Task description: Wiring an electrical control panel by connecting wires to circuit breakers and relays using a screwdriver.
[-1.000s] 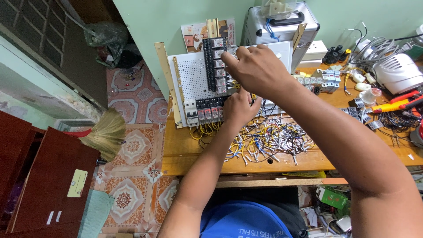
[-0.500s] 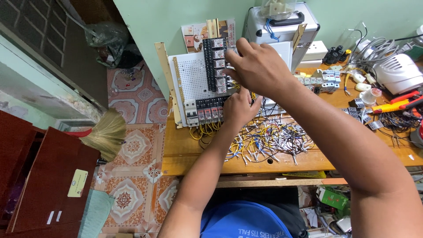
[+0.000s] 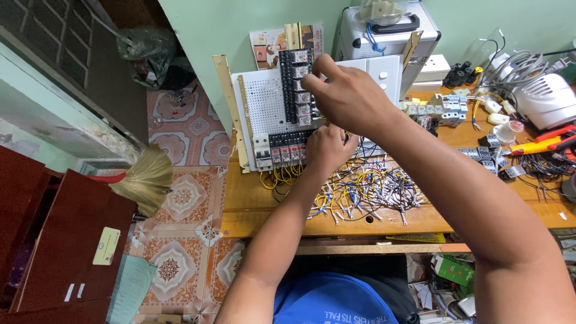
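1. Nearest: a tangle of loose wires [image 3: 360,192] on the tabletop [image 3: 258,207], just below the left hand [image 3: 327,147]. Thin, floppy, light; best gripped near the metal tips.
2. The left fingers curl against the white panel [image 3: 267,111]; can't tell if they're pinching anything.
3. Just past them, the right hand [image 3: 348,96] has its fingers pressed together at the relay row [image 3: 300,90]. It looks like stiff, brittle plastic, so hold it by the sides.
4. Compared with a second ago, the right hand sits slightly lower; the left hasn't budged.

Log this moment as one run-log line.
right hand: at relay column on perforated panel | left hand: at panel's lower edge | loose wires on wooden table
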